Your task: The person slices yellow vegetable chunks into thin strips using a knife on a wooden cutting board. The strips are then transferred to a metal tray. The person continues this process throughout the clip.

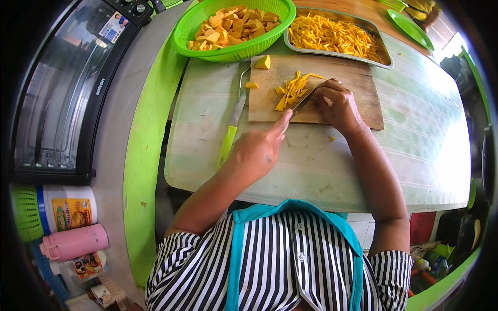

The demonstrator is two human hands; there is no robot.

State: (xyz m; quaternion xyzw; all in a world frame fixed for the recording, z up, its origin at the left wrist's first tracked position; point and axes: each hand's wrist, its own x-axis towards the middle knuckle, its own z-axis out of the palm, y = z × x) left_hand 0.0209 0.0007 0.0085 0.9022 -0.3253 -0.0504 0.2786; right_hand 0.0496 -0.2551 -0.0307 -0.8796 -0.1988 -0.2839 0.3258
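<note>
My left hand (258,145) grips the handle of a kitchen knife (302,100), index finger stretched along it. The blade slants over a wooden cutting board (350,110), beside a small pile of orange-yellow vegetable strips (293,89). My right hand (338,99) is bent over the board at the blade's far end; its fingertips and anything beneath them are hidden. A vegetable chunk (262,62) sits at the board's upper left corner, with a smaller piece (252,84) at the left edge. To the left lies a peeler-like tool with a green handle (227,144).
Behind the board stand a green plastic basket (233,52) of vegetable chunks and a metal tray (383,54) of strips. A green plate (410,29) lies farther right, near part of another person (424,11). An Astron countertop oven (58,93) and pink flask (76,241) are at left.
</note>
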